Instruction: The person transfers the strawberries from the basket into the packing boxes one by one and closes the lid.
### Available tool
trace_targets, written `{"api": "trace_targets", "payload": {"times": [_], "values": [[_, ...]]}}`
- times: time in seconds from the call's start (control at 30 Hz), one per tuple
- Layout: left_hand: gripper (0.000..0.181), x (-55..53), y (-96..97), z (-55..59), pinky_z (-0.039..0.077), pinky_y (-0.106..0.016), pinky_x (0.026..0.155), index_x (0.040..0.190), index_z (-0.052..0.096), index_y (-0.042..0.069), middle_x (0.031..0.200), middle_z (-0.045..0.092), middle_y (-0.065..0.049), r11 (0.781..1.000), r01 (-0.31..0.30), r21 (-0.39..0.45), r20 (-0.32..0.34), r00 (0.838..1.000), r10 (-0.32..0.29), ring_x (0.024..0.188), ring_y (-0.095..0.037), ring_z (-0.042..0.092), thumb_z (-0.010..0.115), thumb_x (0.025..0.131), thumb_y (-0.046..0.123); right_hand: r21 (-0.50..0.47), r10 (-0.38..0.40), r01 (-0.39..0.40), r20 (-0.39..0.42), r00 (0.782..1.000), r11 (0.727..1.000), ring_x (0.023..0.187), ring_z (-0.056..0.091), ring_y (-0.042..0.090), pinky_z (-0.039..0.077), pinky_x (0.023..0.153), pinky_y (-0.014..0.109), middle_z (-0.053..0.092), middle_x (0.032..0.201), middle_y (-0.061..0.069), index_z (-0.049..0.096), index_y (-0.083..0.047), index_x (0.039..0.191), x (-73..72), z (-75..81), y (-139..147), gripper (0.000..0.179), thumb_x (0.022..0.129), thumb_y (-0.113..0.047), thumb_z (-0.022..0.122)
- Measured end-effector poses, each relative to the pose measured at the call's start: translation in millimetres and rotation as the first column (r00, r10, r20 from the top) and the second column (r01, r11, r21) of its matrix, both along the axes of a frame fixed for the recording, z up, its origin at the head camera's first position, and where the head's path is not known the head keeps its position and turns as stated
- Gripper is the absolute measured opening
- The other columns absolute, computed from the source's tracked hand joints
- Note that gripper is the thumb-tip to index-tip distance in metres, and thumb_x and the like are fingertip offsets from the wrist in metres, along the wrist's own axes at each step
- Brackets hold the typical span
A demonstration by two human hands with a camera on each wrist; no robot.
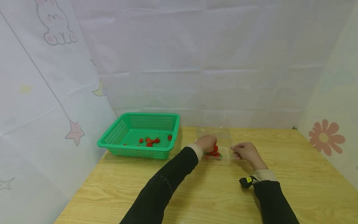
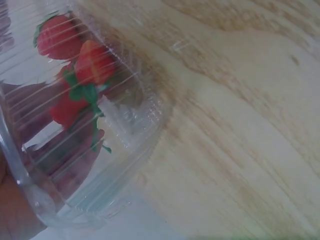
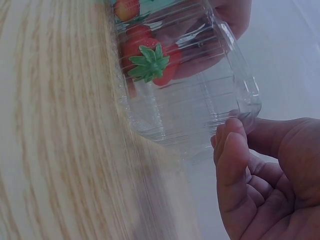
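A clear plastic box point(image 1: 225, 153) with a raised lid point(image 1: 215, 132) stands on the table and holds several red strawberries point(image 1: 214, 154) with green leaves. My left hand point(image 1: 206, 143) reaches down inside the box at its left part. Its fingers are curled at a strawberry point(image 1: 215, 147); through the ribbed wall in the left wrist view they show beside the fruit point(image 2: 95, 62). At the box's right side, my right hand point(image 1: 246, 151) pinches the rim between thumb and fingertips, plain in the right wrist view, where a leafy strawberry point(image 3: 150, 64) lies against the near wall.
Left of the box stands a green perforated basket point(image 1: 134, 149) with several strawberries point(image 1: 152, 141) on its bottom. The wooden table point(image 1: 212, 193) runs back to a pale cloth backdrop point(image 1: 167, 77). A small black device point(image 1: 246, 182) sits at my right wrist.
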State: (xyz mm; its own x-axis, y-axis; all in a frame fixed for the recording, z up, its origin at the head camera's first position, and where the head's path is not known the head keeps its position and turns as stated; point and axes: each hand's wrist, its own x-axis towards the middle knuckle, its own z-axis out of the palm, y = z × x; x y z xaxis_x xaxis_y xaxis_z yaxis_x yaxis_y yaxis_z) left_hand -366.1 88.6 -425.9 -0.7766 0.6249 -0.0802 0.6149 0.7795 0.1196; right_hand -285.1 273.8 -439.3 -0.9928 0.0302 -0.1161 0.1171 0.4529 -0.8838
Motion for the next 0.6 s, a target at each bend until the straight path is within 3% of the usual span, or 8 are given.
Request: {"api": "trace_targets", "payload": {"times": [0.33,0.47,0.6], "values": [[0.010,3.2,1.1,-2.4,0.041,-0.021,0.062,0.091,0.071,0.015,0.081,0.062,0.006,1.000,0.001,-0.020,-0.022,1.000,-0.001,0.070,-0.011,0.052,0.065,0.092,0.008,-0.019,0.007,-0.007,0.001,1.000,1.000,0.070,0.062,0.021,0.055,0.063,0.036,0.065,0.087,0.019,0.061,0.014,0.113,1.6,0.9,-1,0.034,0.100,-0.018,0.057],[0.013,7.3,-3.1,2.1,0.045,-0.019,0.068,0.103,0.072,0.014,0.093,0.067,0.004,0.999,0.037,0.004,-0.046,0.998,-0.036,0.078,-0.010,0.057,0.066,0.092,0.010,-0.001,0.008,-0.008,-0.007,1.000,1.000,0.069,0.062,0.020,0.055,0.063,0.036,0.065,0.087,0.019,0.061,0.014,0.114,1.8,0.9,-1,0.034,0.100,-0.017,0.057],[0.029,10.7,-8.3,10.2,0.048,-0.019,0.081,0.121,0.068,0.012,0.114,0.067,0.001,0.999,0.021,0.032,-0.020,1.000,-0.020,0.098,-0.011,0.062,0.067,0.093,0.014,0.009,0.013,-0.013,-0.013,1.000,1.000,0.067,0.060,0.018,0.054,0.064,0.037,0.065,0.086,0.019,0.060,0.014,0.114,2.1,1.3,0,0.034,0.101,-0.017,0.056]]}}
